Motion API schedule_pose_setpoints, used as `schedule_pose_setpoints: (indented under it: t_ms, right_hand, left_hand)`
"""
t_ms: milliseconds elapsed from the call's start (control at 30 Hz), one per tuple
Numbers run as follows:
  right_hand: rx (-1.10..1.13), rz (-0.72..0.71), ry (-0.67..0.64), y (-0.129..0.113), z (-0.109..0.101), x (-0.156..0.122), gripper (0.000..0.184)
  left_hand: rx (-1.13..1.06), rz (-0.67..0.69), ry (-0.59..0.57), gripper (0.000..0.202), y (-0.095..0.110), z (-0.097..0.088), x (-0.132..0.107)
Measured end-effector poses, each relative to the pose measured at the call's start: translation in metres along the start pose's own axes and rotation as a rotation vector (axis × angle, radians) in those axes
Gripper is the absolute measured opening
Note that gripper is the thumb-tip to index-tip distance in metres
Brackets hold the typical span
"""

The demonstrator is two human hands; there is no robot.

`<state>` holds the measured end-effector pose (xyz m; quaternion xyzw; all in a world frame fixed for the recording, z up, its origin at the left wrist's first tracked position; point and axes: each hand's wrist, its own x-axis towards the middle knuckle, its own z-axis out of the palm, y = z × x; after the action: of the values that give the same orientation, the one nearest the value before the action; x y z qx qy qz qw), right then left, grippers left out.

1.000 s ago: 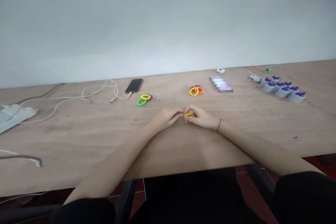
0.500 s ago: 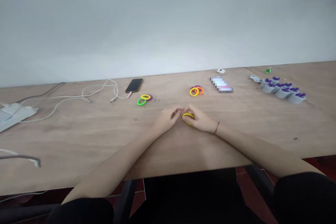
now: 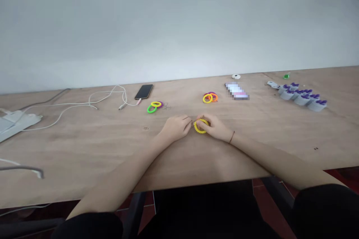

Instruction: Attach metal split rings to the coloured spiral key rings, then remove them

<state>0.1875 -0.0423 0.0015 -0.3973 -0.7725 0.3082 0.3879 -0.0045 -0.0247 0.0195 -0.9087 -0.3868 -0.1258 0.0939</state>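
Right hand (image 3: 214, 127) pinching a yellow spiral ring (image 3: 201, 126)
Light, springy; hold its rim. Left fingers (image 3: 185, 120) pressed together at its 9 o'clock.

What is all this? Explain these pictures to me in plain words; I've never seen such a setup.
There is no machine here. The pictures come from a camera worn on a person's head, looking forward and down at their own two bare hands over a wooden table. The right hand holds a yellow coil bracelet; the left hand sits close beside it, its fingers near the bracelet's edge. Farther off lie a black smartphone, a white cable, a heap of green and yellow coil bracelets, a heap of orange and yellow coil bracelets and, at the far right, grey cups with purple tops.
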Motion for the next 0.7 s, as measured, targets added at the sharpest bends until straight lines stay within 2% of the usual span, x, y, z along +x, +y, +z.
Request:
schedule_pose_setpoints:
  t_ms: [167,333,533,600,700]
  right_hand:
    - [-0.100,-0.043,-0.047,-0.0018,0.0022,-0.0033,0.024]
    - [-0.030,-0.007,0.029,0.0029,0.0024,-0.0006,0.027]
    - [0.014,-0.003,0.139,0.0032,0.0000,0.0025,0.024]
    - [0.018,0.003,0.145,0.0034,0.0012,0.0022,0.024]
    - [0.042,0.040,0.108,0.0042,0.0039,0.0011,0.026]
  left_hand:
    - [-0.254,-0.178,-0.031,0.031,0.0022,0.0006,-0.0004]
    - [-0.421,-0.171,0.027,0.026,0.0018,0.0034,0.0000]
    - [-0.246,0.026,0.066,0.027,0.0011,-0.0026,-0.0014]
    - [-0.173,0.028,0.068,0.027,0.0010,-0.0038,-0.0022]
    - [-0.109,-0.052,0.081,0.024,0.0010,-0.0030,-0.0036]
